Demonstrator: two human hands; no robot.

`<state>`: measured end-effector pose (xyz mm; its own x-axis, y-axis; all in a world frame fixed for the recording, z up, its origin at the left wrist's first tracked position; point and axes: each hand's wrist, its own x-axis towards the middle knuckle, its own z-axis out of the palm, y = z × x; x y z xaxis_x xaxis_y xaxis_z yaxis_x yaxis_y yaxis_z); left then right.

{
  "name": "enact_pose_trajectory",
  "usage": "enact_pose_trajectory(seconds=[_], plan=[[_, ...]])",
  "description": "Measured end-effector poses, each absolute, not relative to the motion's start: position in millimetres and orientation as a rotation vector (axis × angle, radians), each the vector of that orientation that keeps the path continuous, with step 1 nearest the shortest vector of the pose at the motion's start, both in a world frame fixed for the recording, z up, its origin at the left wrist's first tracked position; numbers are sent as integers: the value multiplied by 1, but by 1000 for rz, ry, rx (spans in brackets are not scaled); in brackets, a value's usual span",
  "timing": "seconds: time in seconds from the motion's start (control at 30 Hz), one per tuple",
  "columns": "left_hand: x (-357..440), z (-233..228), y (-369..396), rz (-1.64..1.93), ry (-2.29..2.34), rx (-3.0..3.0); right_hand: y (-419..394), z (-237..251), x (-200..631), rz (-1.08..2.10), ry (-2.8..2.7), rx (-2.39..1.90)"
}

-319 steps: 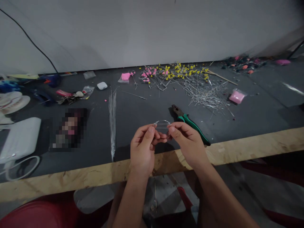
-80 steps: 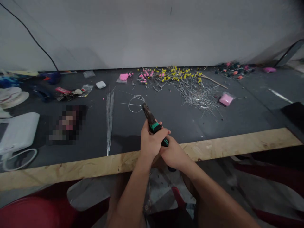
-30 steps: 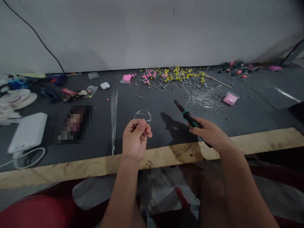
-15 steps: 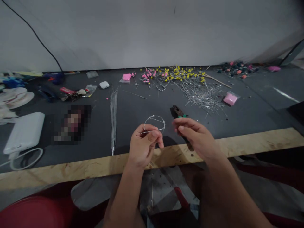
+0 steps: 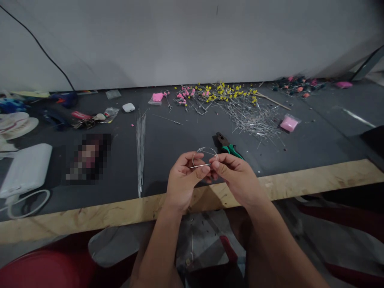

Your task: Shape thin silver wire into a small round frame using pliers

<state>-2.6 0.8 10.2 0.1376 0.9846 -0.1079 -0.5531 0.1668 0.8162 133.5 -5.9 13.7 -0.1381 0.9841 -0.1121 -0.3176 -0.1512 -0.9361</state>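
A thin silvery wire ring (image 5: 193, 157) with straight wire pieces across it is held up over the front of the table. My left hand (image 5: 186, 180) pinches its lower left side between thumb and fingers. On the other side, my right hand (image 5: 237, 176) grips the ring's right edge with thumb and forefinger. The two hands nearly meet, and their fingertips hide part of the ring's lower edge. Just beyond my right hand lie pliers (image 5: 228, 147) with green handles, the handle ends partly covered by the hand.
Left of my hands lies a bundle of straight wires (image 5: 140, 152). Behind are yellow-tipped wire stems (image 5: 228, 92), a heap of loose wires (image 5: 255, 120) and a pink packet (image 5: 289, 123). A white power bank (image 5: 27, 170) sits far left. Pale wood edging (image 5: 105, 212) runs along the front.
My right hand has moved left from above the pliers and taken hold of the ring's right side. The ring and my left hand have shifted slightly right. More of the green handles shows.
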Motion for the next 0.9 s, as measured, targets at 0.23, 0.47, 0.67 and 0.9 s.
enact_pose_trajectory(seconds=[0.23, 0.47, 0.67, 0.9], plan=[[-11, 2, 9, 1396, 784, 909, 0, 20, 146, 1568, -963, -1084], [-11, -7, 14, 1475, 899, 1217, 4, 22, 149, 1609, -966, -1115], [-5, -7, 17, 1519, 992, 1172, 6, 20, 148, 1592, -973, -1125], [-4, -7, 18, 1554, 988, 1063, 9, 16, 141, 1510, -993, -1141]])
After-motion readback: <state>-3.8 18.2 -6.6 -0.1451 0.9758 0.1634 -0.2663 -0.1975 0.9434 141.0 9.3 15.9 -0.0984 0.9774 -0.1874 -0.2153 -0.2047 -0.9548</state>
